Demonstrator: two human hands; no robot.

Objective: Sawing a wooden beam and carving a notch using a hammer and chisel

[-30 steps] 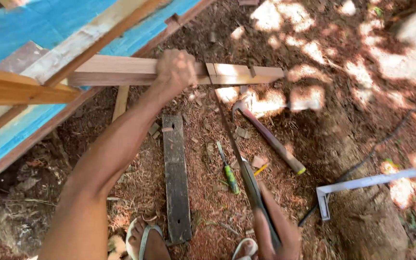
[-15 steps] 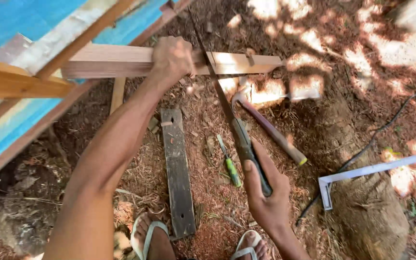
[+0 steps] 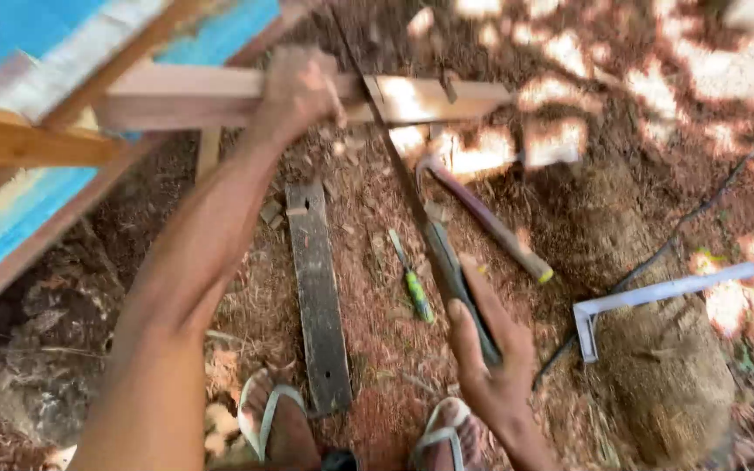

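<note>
Sawdust-strewn dirt ground. Left hand (image 3: 297,92) at 11 o'clock, arm outstretched, clamps wooden batten (image 3: 220,96) (blurred). Right hand (image 3: 490,358) at 5 o'clock, fingers wrapped around handsaw (image 3: 421,209), blade crossing batten.

Probably an outdoor woodworking spot: bare sawdust-strewn ground (image 3: 377,288), a hammer (image 3: 482,214), a metal square (image 3: 647,296), loose planks (image 3: 318,288).
</note>
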